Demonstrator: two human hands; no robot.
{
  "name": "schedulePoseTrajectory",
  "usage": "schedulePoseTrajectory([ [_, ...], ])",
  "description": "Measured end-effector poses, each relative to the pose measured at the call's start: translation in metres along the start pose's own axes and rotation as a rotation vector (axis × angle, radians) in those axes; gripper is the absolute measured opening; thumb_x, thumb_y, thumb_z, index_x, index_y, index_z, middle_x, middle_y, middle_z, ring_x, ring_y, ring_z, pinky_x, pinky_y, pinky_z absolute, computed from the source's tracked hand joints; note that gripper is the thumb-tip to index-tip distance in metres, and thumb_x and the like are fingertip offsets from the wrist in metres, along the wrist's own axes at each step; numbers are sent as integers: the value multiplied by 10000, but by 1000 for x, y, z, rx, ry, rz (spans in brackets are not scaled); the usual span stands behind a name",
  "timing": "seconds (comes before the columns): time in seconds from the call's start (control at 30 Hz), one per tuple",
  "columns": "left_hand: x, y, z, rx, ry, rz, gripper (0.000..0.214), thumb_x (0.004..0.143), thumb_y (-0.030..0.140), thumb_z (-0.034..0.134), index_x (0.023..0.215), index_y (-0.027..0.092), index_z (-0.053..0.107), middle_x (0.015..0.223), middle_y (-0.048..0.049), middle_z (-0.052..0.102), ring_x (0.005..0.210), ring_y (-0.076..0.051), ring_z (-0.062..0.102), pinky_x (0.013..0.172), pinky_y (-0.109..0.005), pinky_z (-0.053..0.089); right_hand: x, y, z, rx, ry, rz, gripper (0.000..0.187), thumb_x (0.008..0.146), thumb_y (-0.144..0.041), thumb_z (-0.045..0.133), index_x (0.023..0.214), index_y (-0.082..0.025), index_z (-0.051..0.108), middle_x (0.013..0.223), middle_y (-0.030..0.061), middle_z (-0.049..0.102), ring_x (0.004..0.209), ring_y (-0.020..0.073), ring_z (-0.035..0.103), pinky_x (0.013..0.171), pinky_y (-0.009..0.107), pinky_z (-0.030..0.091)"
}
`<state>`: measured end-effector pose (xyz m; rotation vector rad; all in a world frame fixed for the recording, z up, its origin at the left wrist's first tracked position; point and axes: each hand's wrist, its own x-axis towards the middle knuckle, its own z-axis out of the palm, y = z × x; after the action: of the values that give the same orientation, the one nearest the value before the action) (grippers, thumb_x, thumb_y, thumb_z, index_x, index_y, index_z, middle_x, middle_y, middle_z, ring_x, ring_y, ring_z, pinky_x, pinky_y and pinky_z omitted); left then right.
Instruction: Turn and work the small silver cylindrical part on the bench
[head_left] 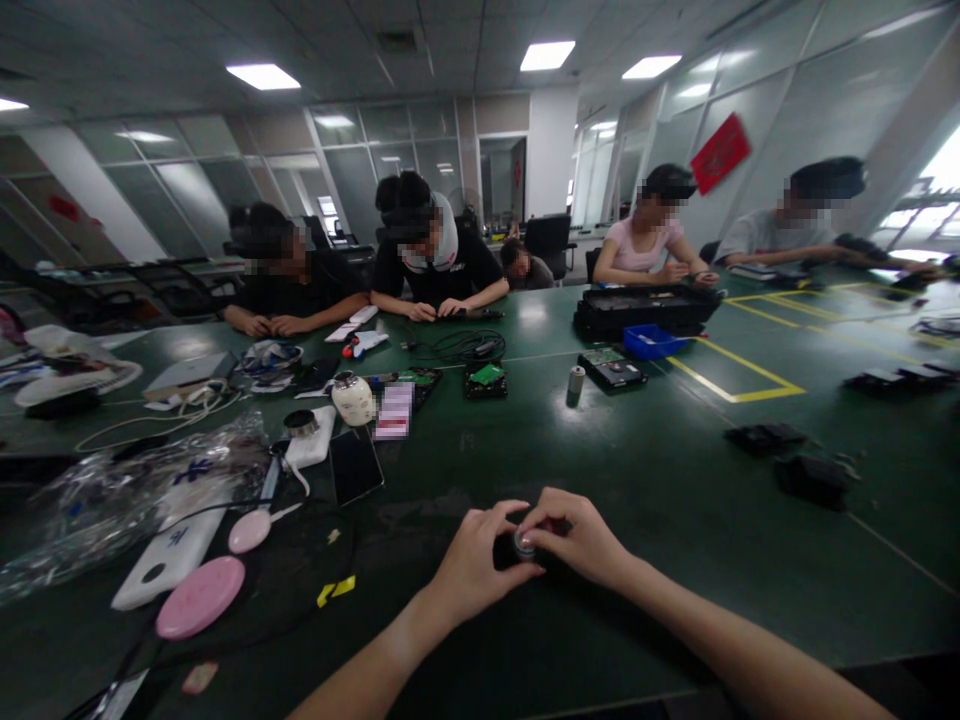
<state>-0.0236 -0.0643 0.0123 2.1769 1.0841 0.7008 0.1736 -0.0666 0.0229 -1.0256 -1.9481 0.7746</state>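
Your left hand [474, 562] and right hand [583, 540] meet low in the middle of the view over the green table [645, 480], with the fingers of both curled in tight around a small dark object [525, 546]. Each hand pinches it between thumb and fingertips, so most of it is covered. Only a silvery round spot and a hint of red show in the gap, and its shape cannot be made out. Whether it rests on the tabletop or is held just above it is hidden by your hands. Both forearms run out of the bottom edge. To your left, near but apart from the left hand, a dark phone [356, 465] lies flat. Beyond it lie a pink disc [200, 597] and a white flat device [169, 560], whose far end disappears under a crumpled clear plastic bag [105, 495] with blurred contents. A scrap of yellow tape [336, 590] lies between the disc and your left wrist. Well apart, farther across the table, a small metal cylinder [575, 382] stands upright just beside an opened hard drive [611, 368] and a blue tray [651, 342]. Other people sit bent over the far edge, and what their hands hold is too small to tell. The dark parts [810, 478] off to your right are hard to identify.
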Motion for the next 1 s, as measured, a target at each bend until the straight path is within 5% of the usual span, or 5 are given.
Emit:
schedulePoseTrajectory([
  [0.43, 0, -1, 0, 4, -5, -10, 669, 708, 388, 788, 1290, 287, 473, 1014, -5, 703, 1036, -262, 578, 924, -390, 429, -2, 0, -1, 7, -1, 95, 311, 871, -401, 616, 694, -147, 590, 660, -9, 537, 593, 110, 475, 548, 222, 367],
  [0.67, 1, 2, -1, 2, -7, -7, 633, 718, 386, 778, 1276, 277, 499, 1163, -36, 648, 1026, -252, 588, 902, -372, 457, -2, -5, -9, -23, -172, -23, 307, 903, -407, 575, 1112, -205, 673, 729, -3, 567, 631, 114, 500, 591, 228, 384],
  [1.0, 1, -1, 1, 10, -5, -3, 662, 702, 363, 801, 1275, 269, 482, 967, 4, 716, 996, -253, 596, 923, -383, 423, -2, 0, -9, -10, -84, 46, 304, 879, -419, 599, 795, -138, 677, 676, 8, 578, 602, 115, 496, 554, 226, 371],
])
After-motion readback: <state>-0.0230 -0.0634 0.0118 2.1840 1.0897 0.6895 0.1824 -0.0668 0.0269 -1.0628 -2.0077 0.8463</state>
